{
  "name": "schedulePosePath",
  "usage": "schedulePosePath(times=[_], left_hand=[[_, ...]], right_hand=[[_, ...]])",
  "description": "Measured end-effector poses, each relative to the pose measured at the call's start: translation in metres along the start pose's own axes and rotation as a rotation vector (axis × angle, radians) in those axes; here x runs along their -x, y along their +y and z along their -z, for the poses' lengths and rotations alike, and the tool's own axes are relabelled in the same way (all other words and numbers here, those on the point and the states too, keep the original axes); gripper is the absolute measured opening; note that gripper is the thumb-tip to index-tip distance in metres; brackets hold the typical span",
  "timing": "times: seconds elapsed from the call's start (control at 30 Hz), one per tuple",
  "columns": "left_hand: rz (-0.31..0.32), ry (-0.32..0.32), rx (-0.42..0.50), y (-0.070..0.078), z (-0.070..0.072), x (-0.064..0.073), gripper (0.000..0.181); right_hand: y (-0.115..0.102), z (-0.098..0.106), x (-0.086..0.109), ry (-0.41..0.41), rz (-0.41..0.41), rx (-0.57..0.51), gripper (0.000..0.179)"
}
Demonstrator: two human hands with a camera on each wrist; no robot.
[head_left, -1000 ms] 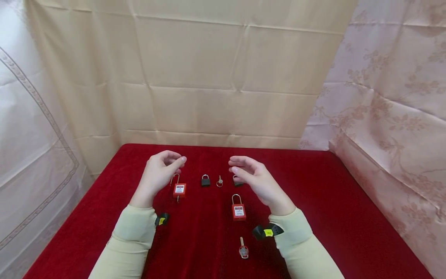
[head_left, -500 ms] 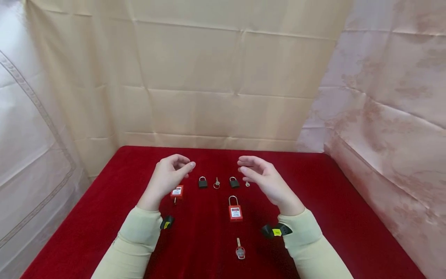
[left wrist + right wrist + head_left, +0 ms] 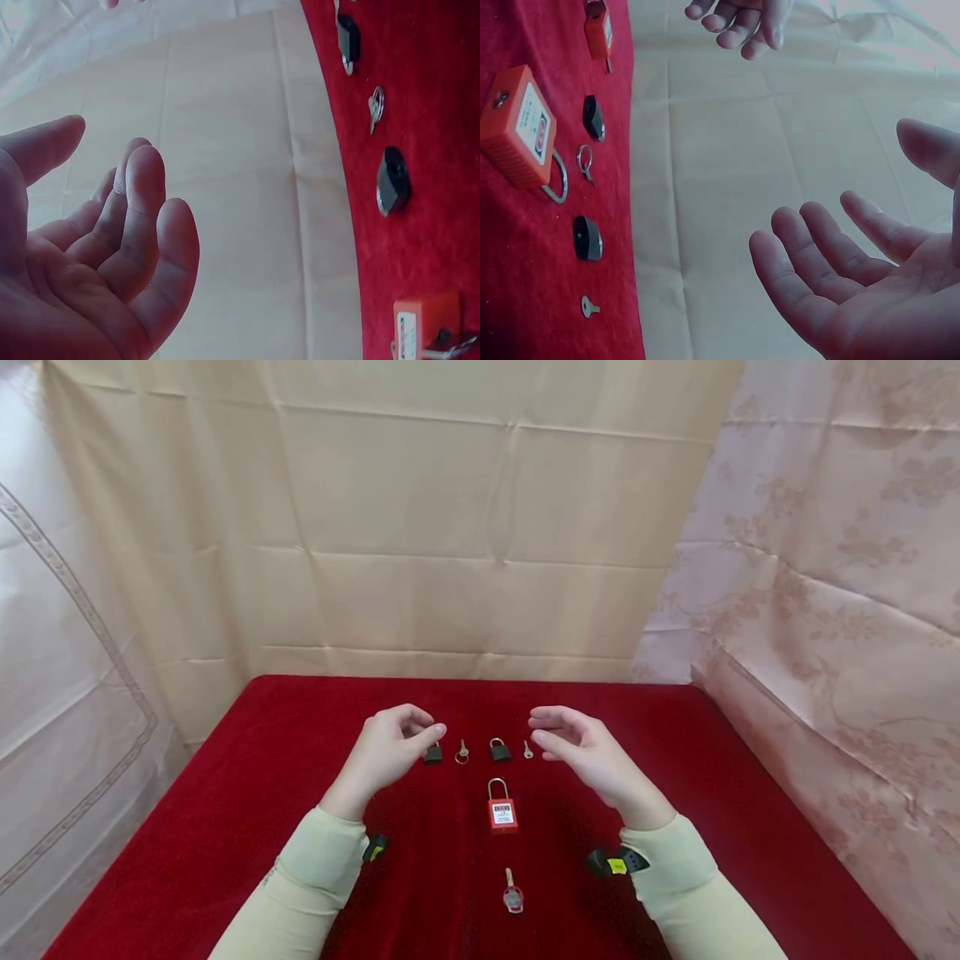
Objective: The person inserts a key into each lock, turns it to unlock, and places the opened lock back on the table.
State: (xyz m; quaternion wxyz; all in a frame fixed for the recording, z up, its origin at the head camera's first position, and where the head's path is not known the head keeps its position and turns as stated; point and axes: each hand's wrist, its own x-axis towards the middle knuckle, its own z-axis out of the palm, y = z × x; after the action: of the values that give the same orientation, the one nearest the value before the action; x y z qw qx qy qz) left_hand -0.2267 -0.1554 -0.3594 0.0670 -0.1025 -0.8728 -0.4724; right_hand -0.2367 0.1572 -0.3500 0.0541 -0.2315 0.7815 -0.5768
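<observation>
My left hand (image 3: 386, 756) hovers over the cloth with fingers loosely bent and nothing in it. In the head view it overlaps a black padlock (image 3: 432, 757) and hides a red padlock (image 3: 427, 326), which shows in the left wrist view with a key in its underside. Opposite, my right hand (image 3: 596, 764) hangs in the air, palm inward, fingers relaxed and apart from the thumb. Between the hands lie a key on a ring (image 3: 462, 751), a second black padlock (image 3: 500, 752) and a small key (image 3: 528, 750). Nearer stands out another red padlock (image 3: 502, 815), shackle pointing away.
A larger key with a red ring (image 3: 513, 900) lies on the near part of the red cloth-covered table (image 3: 300, 718). Beige curtain (image 3: 450, 527) hangs behind the far edge, with a floral curtain (image 3: 840, 610) along the right.
Both hands have drifted rightward in the head view. The left hand now covers the left red padlock, while the right black padlock and small key have come into full sight. Nothing was picked up.
</observation>
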Motion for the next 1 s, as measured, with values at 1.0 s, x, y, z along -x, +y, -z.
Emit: schedulePosePath(times=[1.0], left_hand=[[-0.017,-0.102,-0.068,0.009,-0.024,0.013,0.016]], right_hand=[[-0.012,-0.001,0.03,-0.123,-0.101,0.266,0.028]])
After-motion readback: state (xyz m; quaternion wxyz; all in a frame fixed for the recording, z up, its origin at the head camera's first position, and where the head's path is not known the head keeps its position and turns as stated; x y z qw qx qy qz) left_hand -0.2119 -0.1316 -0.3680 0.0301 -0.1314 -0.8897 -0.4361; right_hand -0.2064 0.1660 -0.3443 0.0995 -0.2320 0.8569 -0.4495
